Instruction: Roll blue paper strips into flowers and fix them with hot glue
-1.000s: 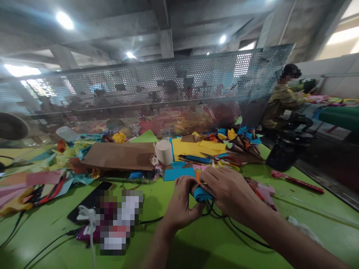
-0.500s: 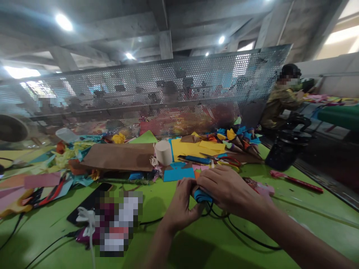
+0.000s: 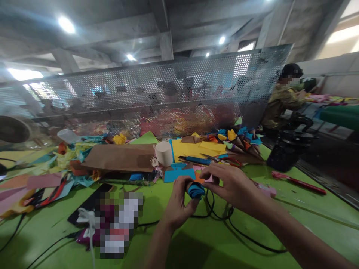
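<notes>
A rolled blue paper piece point(image 3: 196, 191), wound in layers like a small flower, is held up over the green table. My left hand point(image 3: 179, 203) wraps around it from the left, thumb below and fingers on top. Close at its right edge is my right hand point(image 3: 224, 182), with thumb and bent fingers drawn together in a pinch. Whether those fingertips grip the roll's edge or something small is unclear. Behind the hands lie a flat blue paper sheet point(image 3: 178, 175) and an orange paper scrap point(image 3: 198, 177).
Behind are a white roll point(image 3: 163, 153), brown paper point(image 3: 123, 157), yellow sheets point(image 3: 186, 149), scissors point(image 3: 228, 160) and a blue cutter point(image 3: 196, 160). A phone point(image 3: 89, 203) lies left; a black cable point(image 3: 252, 239) runs below my hands. A dark jug point(image 3: 288, 149) and a seated person point(image 3: 283, 97) are right.
My right hand has lifted off the blue roll's top and drawn slightly right, its fingers now pinched. My left hand still holds the roll, whose layered end now shows more fully.
</notes>
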A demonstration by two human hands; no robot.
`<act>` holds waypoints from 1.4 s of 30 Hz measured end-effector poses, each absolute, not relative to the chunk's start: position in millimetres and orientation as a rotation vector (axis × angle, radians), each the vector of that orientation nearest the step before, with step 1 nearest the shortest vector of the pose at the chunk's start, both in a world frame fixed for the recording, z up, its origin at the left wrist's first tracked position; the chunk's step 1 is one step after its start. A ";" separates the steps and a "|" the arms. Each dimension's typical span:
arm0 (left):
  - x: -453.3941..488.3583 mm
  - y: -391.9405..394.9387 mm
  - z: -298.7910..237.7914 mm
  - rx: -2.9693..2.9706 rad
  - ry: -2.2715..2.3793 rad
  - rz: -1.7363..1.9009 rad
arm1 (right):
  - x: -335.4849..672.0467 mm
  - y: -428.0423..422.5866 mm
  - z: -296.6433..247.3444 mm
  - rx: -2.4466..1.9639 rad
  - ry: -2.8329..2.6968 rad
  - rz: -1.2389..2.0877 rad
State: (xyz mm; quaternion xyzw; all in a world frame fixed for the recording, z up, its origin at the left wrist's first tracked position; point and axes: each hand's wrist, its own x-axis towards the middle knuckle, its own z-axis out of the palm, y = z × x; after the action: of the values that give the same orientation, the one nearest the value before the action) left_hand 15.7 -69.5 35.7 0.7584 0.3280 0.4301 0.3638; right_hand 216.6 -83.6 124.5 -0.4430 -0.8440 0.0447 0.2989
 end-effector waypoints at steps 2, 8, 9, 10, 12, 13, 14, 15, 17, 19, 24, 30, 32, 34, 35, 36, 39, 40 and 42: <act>15.1 -69.7 35.0 1.946 0.847 1.107 | 215.0 -84.3 121.1 -1.178 -2.238 0.136; 15.6 -68.5 32.5 1.833 0.812 1.133 | 209.4 -82.3 108.7 -1.192 -2.124 0.144; 16.1 -68.0 32.4 1.780 0.804 1.145 | 208.9 -82.3 106.8 -1.187 -2.092 0.167; 16.6 -67.4 32.5 1.721 0.796 1.153 | 208.6 -82.5 104.7 -1.177 -2.063 0.189; 17.5 -66.2 33.1 1.593 0.788 1.166 | 207.5 -83.7 99.8 -1.150 -2.016 0.214; 17.6 -65.8 33.4 1.539 0.787 1.170 | 206.6 -84.5 97.0 -1.135 -1.996 0.217; 17.6 -65.4 33.7 1.496 0.786 1.176 | 205.4 -85.4 94.3 -1.120 -1.977 0.218; 17.4 -65.0 33.7 1.465 0.784 1.180 | 203.9 -86.3 91.7 -1.106 -1.956 0.219; 16.8 -64.4 32.8 1.422 0.781 1.184 | 199.8 -88.0 87.5 -1.083 -1.911 0.218; 16.2 -63.3 30.1 1.392 0.776 1.181 | 195.3 -89.2 84.4 -1.060 -1.878 0.202; 16.1 -57.6 18.8 1.379 0.773 1.186 | 187.8 -90.3 77.4 -1.030 -1.836 0.160; 15.3 -58.5 20.7 1.391 0.807 1.165 | 187.6 -91.7 73.1 -1.038 -1.833 0.149; 14.8 -60.1 23.4 1.400 0.813 1.158 | 187.3 -92.0 72.4 -1.040 -1.839 0.151; 14.7 -60.9 24.7 1.403 0.814 1.168 | 186.8 -92.1 71.2 -1.046 -1.837 0.161; 14.9 -60.8 24.7 1.400 0.814 1.176 | 186.6 -92.1 70.5 -1.053 -1.835 0.171; 15.2 -60.7 24.5 1.395 0.813 1.185 | 186.5 -92.2 69.7 -1.058 -1.831 0.179; 16.0 -60.0 23.8 1.398 0.819 1.195 | 186.7 -92.2 68.3 -1.063 -1.824 0.207; 16.1 -60.1 24.0 1.406 0.825 1.198 | 186.9 -92.1 68.2 -1.060 -1.824 0.216; 16.4 -60.5 25.0 1.424 0.826 1.201 | 187.2 -91.9 68.5 -1.050 -1.825 0.228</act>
State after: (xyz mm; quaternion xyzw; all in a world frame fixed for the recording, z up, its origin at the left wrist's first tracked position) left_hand 16.4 -60.5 25.0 0.5951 0.3453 0.5018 0.5242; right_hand 187.2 -91.9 68.5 -0.4323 -0.7512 0.0937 0.4900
